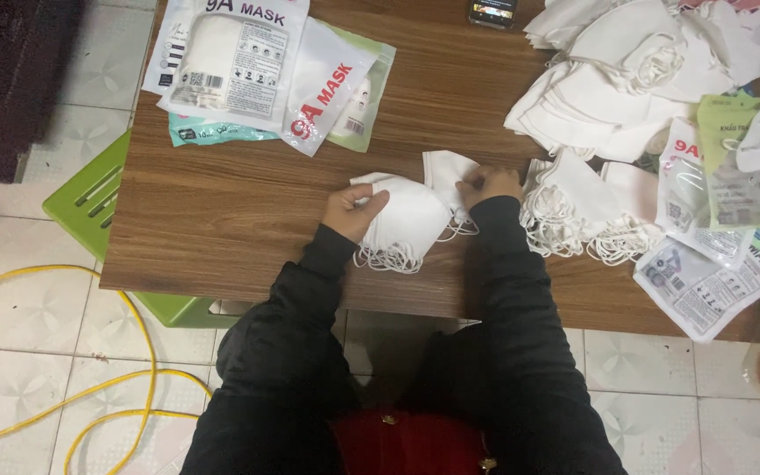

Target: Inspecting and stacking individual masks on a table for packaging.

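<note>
A small stack of white face masks lies near the front edge of the brown wooden table, its ear loops hanging toward me. My left hand grips the stack's left side. My right hand pinches the top mask at its right edge. Both arms wear black sleeves.
A loose heap of white masks fills the table's right side, with more masks beside my right hand. Mask packets lie at the back left, others at the right. A phone, a green stool and a yellow cable are around.
</note>
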